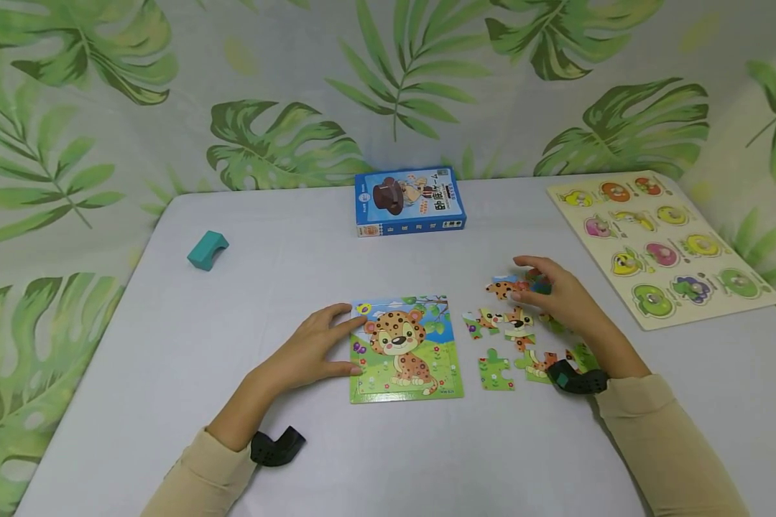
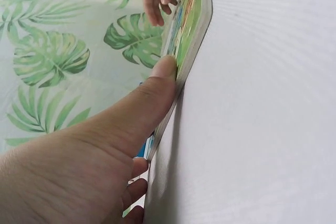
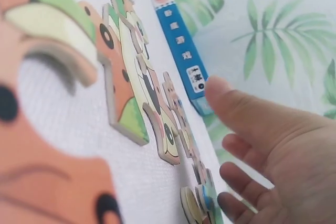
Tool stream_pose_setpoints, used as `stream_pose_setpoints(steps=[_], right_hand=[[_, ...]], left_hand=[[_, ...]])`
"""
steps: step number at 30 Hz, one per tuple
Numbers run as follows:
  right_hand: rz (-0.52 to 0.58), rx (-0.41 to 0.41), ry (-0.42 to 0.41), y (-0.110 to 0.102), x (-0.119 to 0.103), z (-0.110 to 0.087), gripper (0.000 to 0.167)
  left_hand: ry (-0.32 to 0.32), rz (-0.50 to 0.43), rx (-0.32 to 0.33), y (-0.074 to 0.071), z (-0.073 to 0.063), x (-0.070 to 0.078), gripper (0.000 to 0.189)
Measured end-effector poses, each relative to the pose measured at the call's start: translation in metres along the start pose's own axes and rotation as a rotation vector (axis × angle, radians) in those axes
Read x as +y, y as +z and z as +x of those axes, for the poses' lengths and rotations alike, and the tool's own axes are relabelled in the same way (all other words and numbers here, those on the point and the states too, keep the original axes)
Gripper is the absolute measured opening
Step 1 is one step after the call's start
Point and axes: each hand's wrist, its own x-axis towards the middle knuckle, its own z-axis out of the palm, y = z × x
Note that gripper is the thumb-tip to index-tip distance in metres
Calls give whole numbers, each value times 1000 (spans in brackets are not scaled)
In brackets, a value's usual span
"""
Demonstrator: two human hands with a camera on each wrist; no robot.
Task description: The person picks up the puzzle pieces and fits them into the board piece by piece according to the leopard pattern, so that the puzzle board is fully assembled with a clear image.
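A square leopard puzzle board [image 1: 404,359] lies flat, its picture of a seated cub whole within a raised border. My left hand [image 1: 310,352] touches the board's left side, thumb [image 2: 165,67] on its edge and fingers spread toward the upper corner. To the right of the board lie several loose jigsaw pieces [image 1: 496,372], some overlapping, with spotted orange and green grass print. My right hand [image 1: 559,291] hovers over the upper pieces, thumb and fingers apart and slightly bent. In the right wrist view, nothing shows between that thumb [image 3: 231,98] and the fingers.
A blue game box [image 1: 410,201] lies at the back middle of the table. At the right is a wooden fruit peg board [image 1: 595,266]. A teal arch block [image 1: 207,251] sits at the back left. Leaf-print cloth [image 1: 284,143] hangs behind the table.
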Motion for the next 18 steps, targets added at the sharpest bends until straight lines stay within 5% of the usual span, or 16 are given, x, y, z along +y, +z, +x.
stream_pose_setpoints(steps=[18], right_hand=[[-188, -37, -107, 0, 10, 3, 45]], left_hand=[[11, -21, 15, 1, -2, -2, 77]])
